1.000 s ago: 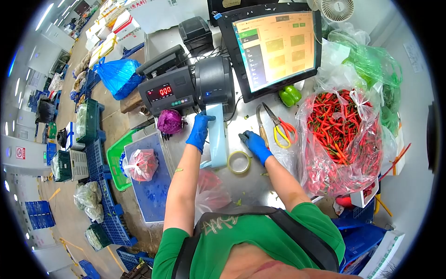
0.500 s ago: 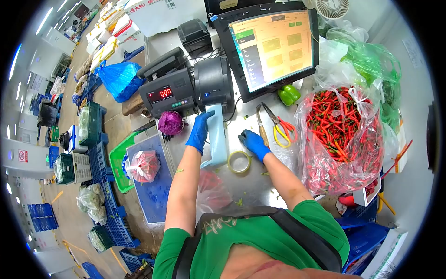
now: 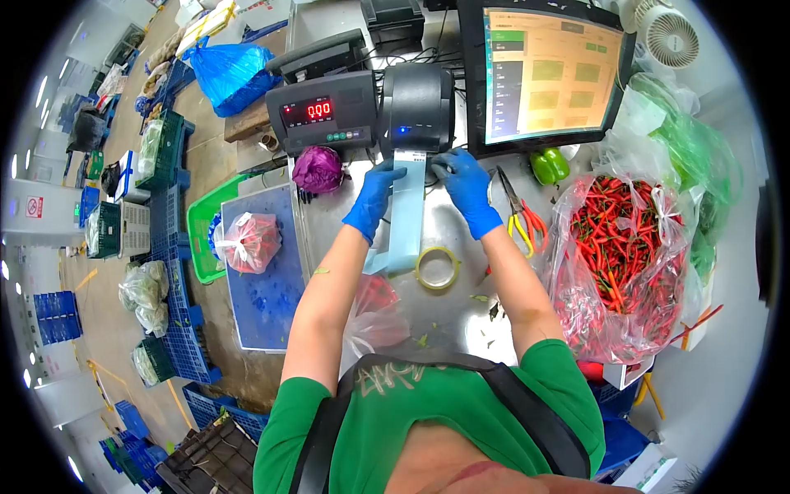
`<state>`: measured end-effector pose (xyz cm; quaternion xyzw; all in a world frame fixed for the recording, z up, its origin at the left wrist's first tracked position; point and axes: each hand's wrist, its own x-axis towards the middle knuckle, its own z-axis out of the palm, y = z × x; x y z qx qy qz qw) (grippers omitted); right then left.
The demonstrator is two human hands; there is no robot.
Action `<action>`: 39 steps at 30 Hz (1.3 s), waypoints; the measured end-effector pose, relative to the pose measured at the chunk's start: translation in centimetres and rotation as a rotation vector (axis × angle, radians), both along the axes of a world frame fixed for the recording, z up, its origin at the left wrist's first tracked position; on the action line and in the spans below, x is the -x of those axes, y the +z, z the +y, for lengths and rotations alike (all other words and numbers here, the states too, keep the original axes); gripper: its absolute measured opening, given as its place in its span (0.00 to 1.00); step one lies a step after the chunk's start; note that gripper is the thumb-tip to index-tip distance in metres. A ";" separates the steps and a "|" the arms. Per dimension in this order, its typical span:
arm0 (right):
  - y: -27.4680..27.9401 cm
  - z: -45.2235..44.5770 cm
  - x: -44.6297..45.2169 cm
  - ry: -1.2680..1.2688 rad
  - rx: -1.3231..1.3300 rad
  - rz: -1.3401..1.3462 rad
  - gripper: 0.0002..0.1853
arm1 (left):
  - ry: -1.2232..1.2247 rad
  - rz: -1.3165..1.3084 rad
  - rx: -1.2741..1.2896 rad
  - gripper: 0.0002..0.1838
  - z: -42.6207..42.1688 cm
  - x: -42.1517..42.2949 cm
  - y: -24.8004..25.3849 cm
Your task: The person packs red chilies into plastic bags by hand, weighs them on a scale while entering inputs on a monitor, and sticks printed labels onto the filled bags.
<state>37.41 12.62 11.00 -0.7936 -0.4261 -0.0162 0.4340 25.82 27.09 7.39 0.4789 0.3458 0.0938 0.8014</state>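
Observation:
A pale blue label strip (image 3: 407, 216) hangs out of the black label printer (image 3: 416, 107), with a printed label at its top. My left hand (image 3: 377, 196), in a blue glove, holds the strip's left edge just below the printer. At the right edge, near the slot, is my right hand (image 3: 467, 188), also gloved, its fingers bent close to the label; whether they grip it is unclear. A roll of tape (image 3: 437, 268) lies by the strip's lower end. The purple cabbage (image 3: 318, 170) sits left of my left hand.
Pliers (image 3: 524, 221) lie on the right, beside a bag of red chillies (image 3: 613, 247). A green pepper (image 3: 549, 166) rests below the monitor (image 3: 551, 78). The scale display (image 3: 321, 113) stands left of the printer. A bagged red item (image 3: 251, 242) sits on the blue scale plate (image 3: 271, 300).
My right hand has moved up from the tabletop to the strip near the printer slot. A printed label now shows there. The whole view has shifted.

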 end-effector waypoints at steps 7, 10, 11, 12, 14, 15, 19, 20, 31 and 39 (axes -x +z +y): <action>-2.2 6.1 0.0 0.178 0.177 -0.411 0.08 | 0.080 -0.162 -0.237 0.16 0.0 -0.7 -3.7; -2.0 7.8 0.5 0.223 0.408 -0.551 0.05 | 0.139 -0.190 -0.151 0.20 -0.1 -0.8 -3.7; -1.8 8.2 0.7 0.230 0.423 -0.564 0.04 | 0.125 -0.188 -0.167 0.21 0.2 -0.7 -3.9; -1.6 8.4 0.8 0.243 0.434 -0.576 0.04 | 0.117 -0.183 -0.184 0.22 0.3 -0.7 -3.9; -1.2 8.6 1.0 0.231 0.481 -0.587 0.04 | 0.150 -0.149 -0.180 0.22 0.1 -0.8 -3.9; -0.9 8.6 1.1 0.227 0.502 -0.591 0.05 | 0.166 -0.136 -0.173 0.22 0.1 -0.8 -4.0; -0.1 8.3 1.0 0.263 0.500 -0.597 0.06 | 0.184 -0.154 -0.150 0.23 0.1 -0.8 -4.3; -0.4 8.4 0.9 0.263 0.505 -0.580 0.06 | 0.170 -0.148 -0.163 0.24 0.2 -0.8 -4.3; -2.4 7.0 0.4 -0.052 0.215 -0.772 0.05 | 0.106 0.029 -0.275 0.19 -0.9 0.8 -3.7; -0.3 -4.9 11.7 0.183 -0.220 -0.123 0.11 | -0.318 0.755 -1.376 0.47 -8.1 20.3 6.3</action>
